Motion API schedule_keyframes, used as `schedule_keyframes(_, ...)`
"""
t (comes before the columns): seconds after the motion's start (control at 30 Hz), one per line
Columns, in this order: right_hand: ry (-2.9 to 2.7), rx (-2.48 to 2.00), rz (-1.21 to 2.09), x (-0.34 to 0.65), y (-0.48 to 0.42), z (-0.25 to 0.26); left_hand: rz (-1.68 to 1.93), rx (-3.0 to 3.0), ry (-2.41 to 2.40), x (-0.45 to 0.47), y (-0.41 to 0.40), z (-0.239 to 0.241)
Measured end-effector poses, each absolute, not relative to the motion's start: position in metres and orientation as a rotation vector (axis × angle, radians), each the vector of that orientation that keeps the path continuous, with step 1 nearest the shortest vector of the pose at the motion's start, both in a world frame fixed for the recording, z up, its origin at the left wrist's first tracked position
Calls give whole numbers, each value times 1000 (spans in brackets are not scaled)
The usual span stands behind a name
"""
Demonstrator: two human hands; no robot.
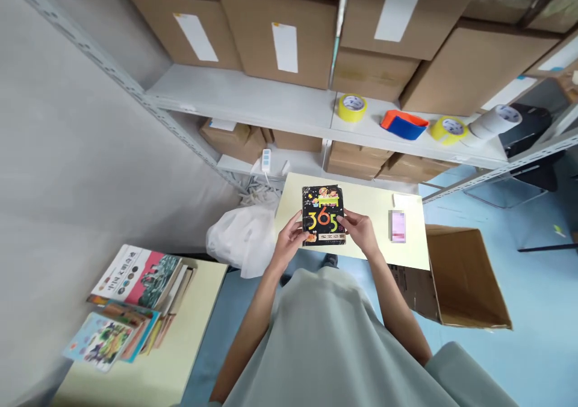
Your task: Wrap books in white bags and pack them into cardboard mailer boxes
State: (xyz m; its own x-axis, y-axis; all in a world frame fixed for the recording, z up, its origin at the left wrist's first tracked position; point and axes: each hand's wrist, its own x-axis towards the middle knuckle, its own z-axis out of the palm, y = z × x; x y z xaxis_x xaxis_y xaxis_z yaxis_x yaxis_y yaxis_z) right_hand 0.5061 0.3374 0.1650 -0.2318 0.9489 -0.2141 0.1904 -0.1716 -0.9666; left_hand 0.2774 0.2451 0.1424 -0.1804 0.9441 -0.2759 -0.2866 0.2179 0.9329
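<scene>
lying between the two hands, the book (323,214) shows its black cover, with a big coloured 365 across the middle. the left hand (288,239) grips its lower left edge, thumb over the corner, fingers along the side; the right hand (361,232) grips the right edge, thumb on the cover by the 5. the hands are apart, one at each side, both clamped on the book. it is over the left part of the table (370,205); whether it touches the top, i cannot tell. to the right of the right hand, well apart from the book, lies a pinkish, pixelated slab (398,226), with a white pad (407,200) just beyond it. left of the left hand is a white bag (246,235); farther left, a book pile (135,292). past the table, tape (352,108) sits on the shelf (244,97)
</scene>
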Motion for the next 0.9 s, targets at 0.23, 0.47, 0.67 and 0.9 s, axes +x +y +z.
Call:
schedule_keyframes(0.23, -1313, -1356, 1477, 552, 368, 159, 1289, 587, 1413, 325, 305, 134)
schedule_keyframes(0.47, -1245, -1360, 1582, 591, 391, 144, 1160, 562, 1424, 356, 333, 126)
schedule_keyframes(0.67, -1219, -1396, 1639, 608, 404, 126, 1174, 543, 1433, 378, 342, 125)
schedule_keyframes(0.9, -1434, -1477, 1197, 588, 407, 128, 1198, 586, 1467, 369, 351, 125)
